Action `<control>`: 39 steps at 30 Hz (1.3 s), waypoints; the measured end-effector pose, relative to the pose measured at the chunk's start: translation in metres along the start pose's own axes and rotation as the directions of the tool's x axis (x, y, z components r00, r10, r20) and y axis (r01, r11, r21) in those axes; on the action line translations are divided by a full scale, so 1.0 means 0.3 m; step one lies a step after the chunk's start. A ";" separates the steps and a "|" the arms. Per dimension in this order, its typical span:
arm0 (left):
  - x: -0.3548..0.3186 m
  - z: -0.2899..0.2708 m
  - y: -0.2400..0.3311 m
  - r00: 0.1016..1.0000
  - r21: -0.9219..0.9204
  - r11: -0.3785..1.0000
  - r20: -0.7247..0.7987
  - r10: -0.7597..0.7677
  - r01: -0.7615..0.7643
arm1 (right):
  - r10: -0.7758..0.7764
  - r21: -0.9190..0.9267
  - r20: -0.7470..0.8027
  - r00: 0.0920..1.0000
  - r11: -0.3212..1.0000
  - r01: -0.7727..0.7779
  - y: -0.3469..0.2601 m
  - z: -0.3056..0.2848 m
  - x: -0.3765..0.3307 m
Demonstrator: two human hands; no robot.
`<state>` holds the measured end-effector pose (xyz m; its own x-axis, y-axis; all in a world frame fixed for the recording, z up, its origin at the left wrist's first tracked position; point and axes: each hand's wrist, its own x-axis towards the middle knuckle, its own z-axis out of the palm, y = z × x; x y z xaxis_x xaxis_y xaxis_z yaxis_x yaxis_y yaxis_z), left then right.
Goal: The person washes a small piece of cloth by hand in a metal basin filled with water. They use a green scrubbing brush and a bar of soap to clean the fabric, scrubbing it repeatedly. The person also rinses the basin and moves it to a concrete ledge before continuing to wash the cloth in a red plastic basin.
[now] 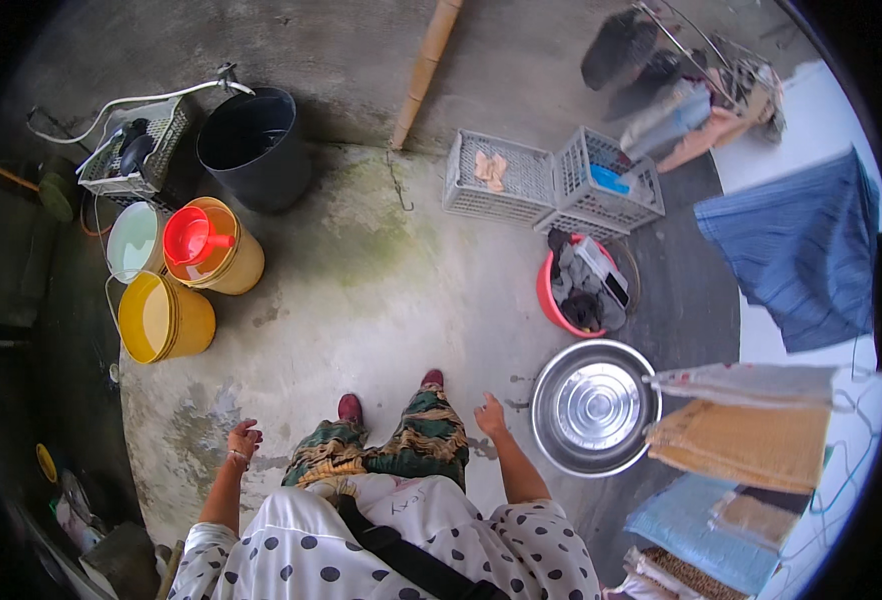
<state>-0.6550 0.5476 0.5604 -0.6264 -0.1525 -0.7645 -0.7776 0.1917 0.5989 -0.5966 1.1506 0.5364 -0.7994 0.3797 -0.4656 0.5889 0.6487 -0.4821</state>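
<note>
My left hand hangs beside my left leg above the concrete floor, its fingers loosely bent and apart, holding nothing. On the other side my right hand hangs with nothing visible in it, its fingers partly extended. Nearest to it is a wide shiny metal basin on the floor to the right. Beyond that basin stands a red tub filled with dark and grey cloth, with a white and black flat object on top. Neither hand touches any of these.
At left stand yellow buckets, a pale bucket, a red dipper and a black bin. Grey crates and a bamboo pole are at the back wall. Blue cloth and sacks line the right.
</note>
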 end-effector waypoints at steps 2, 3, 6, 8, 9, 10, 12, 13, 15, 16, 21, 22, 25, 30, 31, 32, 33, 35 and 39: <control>0.035 0.041 0.045 1.000 -0.013 1.000 0.000 0.002 -0.002 | -0.127 -0.081 -0.016 0.992 0.989 0.126 -0.042 -0.006 0.137; 0.058 0.072 0.075 1.000 -0.019 1.000 0.000 0.005 -0.005 | -0.079 -0.049 -0.007 0.997 0.996 0.078 -0.057 -0.022 0.212; 0.117 0.161 0.144 0.999 -0.041 0.999 0.005 -0.032 0.032 | -0.021 0.014 0.003 1.000 1.000 0.021 -0.225 -0.105 0.476; 0.160 0.225 0.233 1.000 -0.017 1.000 0.008 -0.021 0.021 | -0.081 0.009 -0.069 0.994 0.997 0.082 -0.272 -0.150 0.674; 0.185 0.258 0.255 1.000 -0.025 1.000 0.002 -0.015 0.015 | -0.099 0.035 -0.107 0.989 0.994 0.103 -0.304 -0.178 0.781; 0.216 0.299 0.288 1.000 -0.031 0.999 -0.007 -0.018 0.018 | -0.113 0.061 -0.136 0.984 0.991 0.122 -0.345 -0.206 0.901; 0.253 0.391 0.412 0.999 -0.031 0.999 -0.037 -0.032 0.031 | -0.103 0.097 -0.142 0.985 0.988 0.117 -0.402 -0.253 1.135; 0.289 0.443 0.438 0.997 -0.076 0.996 -0.067 -0.047 0.041 | -0.082 0.103 -0.113 0.990 0.990 0.093 -0.436 -0.282 1.273; 0.343 0.553 0.550 0.989 -0.208 0.972 -0.079 -0.128 0.109 | -0.108 0.047 -0.145 0.984 0.992 0.115 -0.456 -0.288 1.544; 0.379 0.646 0.660 0.982 -0.296 0.941 -0.046 -0.185 0.163 | -0.158 -0.024 -0.213 0.964 0.987 0.157 -0.450 -0.294 1.714; 0.601 0.998 1.102 0.979 -0.286 0.948 0.187 -0.087 0.139 | -0.260 -0.240 -0.240 0.935 0.949 0.203 -0.397 -0.323 2.384; 0.622 1.052 1.193 0.978 -0.220 0.966 0.191 -0.090 0.132 | -0.191 -0.299 -0.222 0.956 0.947 0.120 -0.375 -0.336 2.465; 0.697 1.118 1.235 0.974 -0.318 0.928 0.174 -0.144 0.194 | 0.210 -0.436 -0.210 0.955 0.854 -0.284 -0.506 -0.359 2.616; 0.796 1.113 1.191 0.949 -0.345 0.886 0.058 -0.310 0.310 | 0.380 -0.484 -0.220 0.898 0.757 -0.439 -0.512 -0.297 2.795; 0.793 1.099 1.147 0.959 -0.331 0.904 0.007 -0.284 0.270 | 0.369 -0.471 -0.212 0.905 0.773 -0.425 -0.511 -0.270 2.817; 0.790 1.087 1.118 0.941 -0.281 0.907 -0.042 -0.336 0.312 | 0.356 -0.458 -0.201 0.913 0.790 -0.408 -0.522 -0.242 2.831; 0.776 1.074 1.092 0.930 -0.280 0.900 -0.058 -0.364 0.334 | 0.318 -0.436 -0.176 0.932 0.824 -0.363 -0.530 -0.221 2.840; 0.787 1.067 1.087 0.922 -0.279 0.891 -0.046 -0.384 0.357 | 0.272 -0.334 -0.163 0.949 0.889 -0.312 -0.442 -0.201 2.898; 0.742 1.065 1.095 0.930 -0.312 0.889 -0.038 -0.366 0.337 | -0.102 -0.254 -0.362 0.927 0.967 0.007 -0.450 -0.141 2.872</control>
<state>-1.0322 0.8865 0.5105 -0.3004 -0.2486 -0.9209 -0.9190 -0.1832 0.3492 -1.3700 1.4182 0.2317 -0.8440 0.5242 -0.1136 0.5333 0.7980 -0.2808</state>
